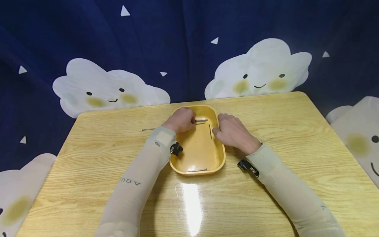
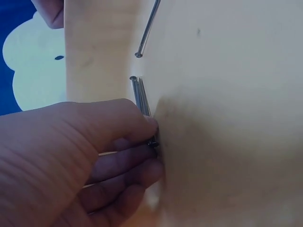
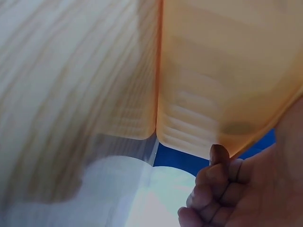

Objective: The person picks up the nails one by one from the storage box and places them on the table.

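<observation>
Head view: a yellow tray (image 1: 196,151) with rounded corners sits on a wooden table (image 1: 97,158), around the middle of its width and close to the far edge. The left hand (image 1: 181,119) reaches in over the tray's far left corner and pinches at a bunch of metal nails (image 1: 201,120) lying beside the far wall; the left wrist view shows the thumb tip laid over their shafts, with heads sticking out on either side of it. How many nails are in the bunch, I cannot tell. The right hand (image 1: 234,131) grips the tray's right rim near the far right corner, thumb over the inner side and the other fingers outside; the right wrist view shows those fingers bent by the tray's outer wall. Inside the tray, a separate nail (image 1: 210,131) lies near the right wall, pointing toward the near end, and another nail (image 1: 197,170) lies along the near wall. One more nail (image 1: 148,129) rests on the table itself, left of the tray, its right end running up to the left wrist. Pale sleeves (image 1: 133,184) cover both arms, and each wrist carries a small black camera (image 1: 176,149). Beyond the table's far edge hangs a dark blue curtain (image 1: 183,39) printed with smiling white clouds and small triangles.
</observation>
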{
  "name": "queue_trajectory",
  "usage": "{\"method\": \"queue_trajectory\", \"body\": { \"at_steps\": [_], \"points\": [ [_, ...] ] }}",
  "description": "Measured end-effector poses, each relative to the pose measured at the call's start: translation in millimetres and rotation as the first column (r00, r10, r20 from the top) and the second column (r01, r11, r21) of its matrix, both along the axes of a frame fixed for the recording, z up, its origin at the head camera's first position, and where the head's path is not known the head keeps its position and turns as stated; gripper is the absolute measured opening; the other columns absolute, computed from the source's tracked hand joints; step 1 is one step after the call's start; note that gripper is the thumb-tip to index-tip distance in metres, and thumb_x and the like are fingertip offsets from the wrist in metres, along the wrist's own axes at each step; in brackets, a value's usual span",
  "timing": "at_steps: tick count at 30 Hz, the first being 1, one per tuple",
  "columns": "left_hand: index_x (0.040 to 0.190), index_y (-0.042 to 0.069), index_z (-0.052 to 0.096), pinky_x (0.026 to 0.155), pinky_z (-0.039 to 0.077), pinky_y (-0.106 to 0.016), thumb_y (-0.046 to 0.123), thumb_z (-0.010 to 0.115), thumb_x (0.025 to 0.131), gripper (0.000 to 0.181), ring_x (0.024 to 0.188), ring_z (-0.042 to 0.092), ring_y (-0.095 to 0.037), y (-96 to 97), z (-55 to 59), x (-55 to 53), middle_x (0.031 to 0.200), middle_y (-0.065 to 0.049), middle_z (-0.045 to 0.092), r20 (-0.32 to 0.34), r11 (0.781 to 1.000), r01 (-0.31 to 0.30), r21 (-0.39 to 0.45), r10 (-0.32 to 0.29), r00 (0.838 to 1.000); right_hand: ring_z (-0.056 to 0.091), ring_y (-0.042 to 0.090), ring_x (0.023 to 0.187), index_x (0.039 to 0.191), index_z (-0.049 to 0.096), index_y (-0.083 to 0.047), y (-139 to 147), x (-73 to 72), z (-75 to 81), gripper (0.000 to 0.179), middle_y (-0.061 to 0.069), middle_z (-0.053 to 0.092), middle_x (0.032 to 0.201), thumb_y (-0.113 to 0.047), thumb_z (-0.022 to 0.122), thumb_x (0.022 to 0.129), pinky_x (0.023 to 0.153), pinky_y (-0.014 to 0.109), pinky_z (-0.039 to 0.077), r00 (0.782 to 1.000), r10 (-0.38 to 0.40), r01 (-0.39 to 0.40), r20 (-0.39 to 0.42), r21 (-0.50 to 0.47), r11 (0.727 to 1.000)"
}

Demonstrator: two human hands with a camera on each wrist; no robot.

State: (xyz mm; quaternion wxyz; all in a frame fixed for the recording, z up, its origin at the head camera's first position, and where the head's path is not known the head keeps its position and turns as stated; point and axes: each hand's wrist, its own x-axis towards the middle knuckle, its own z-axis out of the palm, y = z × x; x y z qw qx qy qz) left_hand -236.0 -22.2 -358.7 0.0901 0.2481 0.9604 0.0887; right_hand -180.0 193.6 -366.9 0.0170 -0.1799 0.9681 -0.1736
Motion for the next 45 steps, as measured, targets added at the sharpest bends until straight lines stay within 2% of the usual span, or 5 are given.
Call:
{"method": "queue_trajectory", "body": {
  "at_steps": [5,17,25,34,45],
  "points": [
    [0.086,0.009,0.076,0.071,0.046,-0.028,0.014,0.073,0.089,0.007,0.074,0.055,-0.017,0.6,1.3,0.0,0.085,-0.003,0.072,0.02,1.0,-0.003,-0.001,0.003,1.0,0.055,0.031,0.08,0.101,0.056,0.001,1.0,0.5,0.0,0.029,0.015,0.058,0.088,-0.027,0.055,0.095,0.071,0.042,0.045,1.0,-0.002,0.002,0.002,0.002,1.0],
    [0.085,0.009,0.076,0.076,0.047,-0.03,0.015,0.072,0.089,0.008,0.079,0.055,-0.018,2.1,2.4,-0.4,0.086,-0.003,0.071,0.029,1.0,-0.003,-0.021,0.003,1.0,0.055,0.031,0.079,0.099,0.056,0.001,2.0,0.3,0.4,0.029,0.015,0.058,0.087,-0.028,0.055,0.094,0.072,0.043,0.046,1.0,0.004,-0.004,-0.005,0.014,1.0],
    [0.091,0.009,0.077,0.083,0.052,-0.033,0.018,0.072,0.092,0.009,0.084,0.059,-0.02,2.2,-1.0,-0.9,0.094,-0.005,0.075,0.023,0.999,-0.004,-0.036,0.005,1.0,0.056,0.031,0.081,0.102,0.056,0.001,0.6,0.3,-0.1,0.031,0.014,0.058,0.089,-0.029,0.055,0.095,0.071,0.043,0.046,1.0,-0.007,0.007,0.017,0.011,1.0],
    [0.087,0.01,0.076,0.076,0.049,-0.031,0.015,0.073,0.09,0.007,0.079,0.058,-0.019,2.9,-2.6,-1.1,0.088,-0.003,0.073,0.012,1.0,-0.013,-0.013,0.013,1.0,0.056,0.031,0.08,0.101,0.056,0.0,-0.8,2.0,0.6,0.029,0.014,0.058,0.09,-0.028,0.054,0.095,0.07,0.043,0.046,0.999,-0.032,0.032,0.021,0.009,0.999],
    [0.085,0.012,0.073,0.072,0.045,-0.029,0.015,0.069,0.091,0.008,0.076,0.056,-0.017,4.7,-3.7,-0.4,0.082,-0.002,0.068,0.014,0.999,-0.001,-0.041,0.001,1.0,0.056,0.032,0.079,0.1,0.056,-0.001,-3.1,3.7,0.5,0.03,0.013,0.057,0.088,-0.03,0.054,0.095,0.068,0.042,0.046,0.999,-0.051,0.051,0.007,0.025,0.998]
  ]
}}
